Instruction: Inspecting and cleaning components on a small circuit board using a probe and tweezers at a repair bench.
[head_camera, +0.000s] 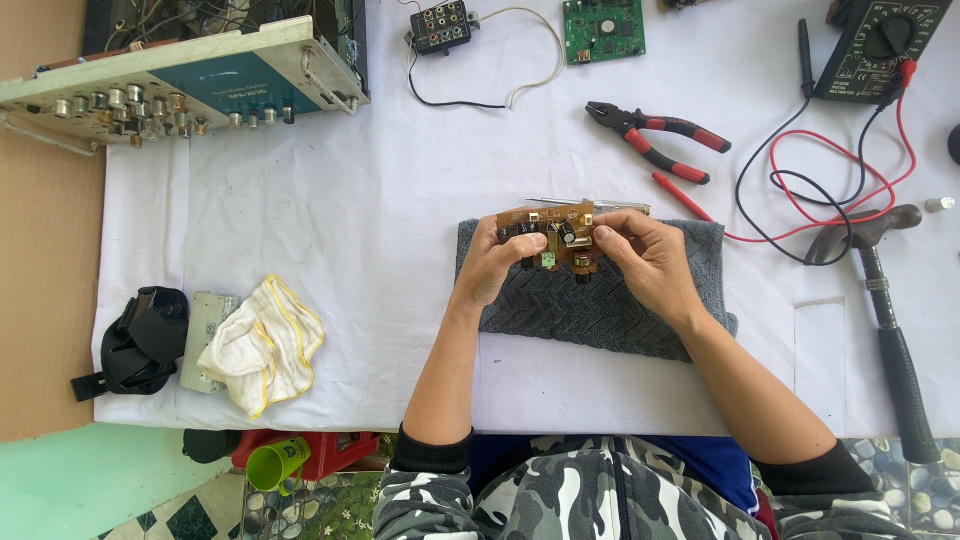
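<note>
A small brown circuit board (556, 226) with black capacitors and a green part is held up over a grey folded towel (590, 305). My left hand (497, 262) grips its left end, thumb on top. My right hand (645, 255) pinches its right end. A thin metal tool shaft (600, 204) lies just behind the board, on the towel's far edge.
Red-handled pliers (660, 135), a multimeter (872, 47) with red and black leads, and a hammer (885, 300) lie to the right. At the back sit a green circuit board (603, 28), a black connector block (441, 26) and an open amplifier chassis (180, 80). A white-yellow cloth (262, 345) lies at left.
</note>
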